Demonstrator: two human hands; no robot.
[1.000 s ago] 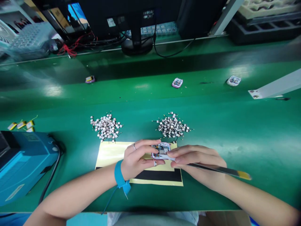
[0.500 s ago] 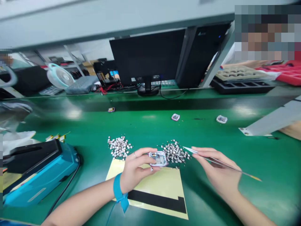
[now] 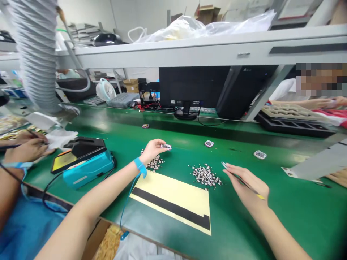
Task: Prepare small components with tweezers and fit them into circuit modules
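Handling of a small electronic device housing at a green workbench point(image 3: 184, 155). The left hand point(image 3: 152, 149), banded by a blue wrist strap point(image 3: 140, 168), is closed on the device housing point(image 3: 166, 147), pinching one end between thumb and fingertips. The housing lies beyond the yellow sheet point(image 3: 173, 192), just beside the left pile of tiny leaded components point(image 3: 155, 163), and shows nearly edge-on; its clearance from the bench cannot be told. The right hand point(image 3: 251, 184) is closed on the tweezers point(image 3: 247, 185), whose points lie near the right pile of tiny leaded components point(image 3: 206, 176); whether the points meet is too small to tell. Two open housings, the middle one point(image 3: 209, 143) and the right one point(image 3: 260, 155), rest farther back, circuitry uppermost.

Handling properties, as judged: the housing is probably light and stiff, its shell smooth enough to slip from a careless pinch, and its exposed circuitry is the fragile part. It is best held by opposite outer walls of the rim, with fingertips clear of the board. The components look nearly weightless and their leads easily bent; tweezers suit the flat bodies, under gentle pressure.
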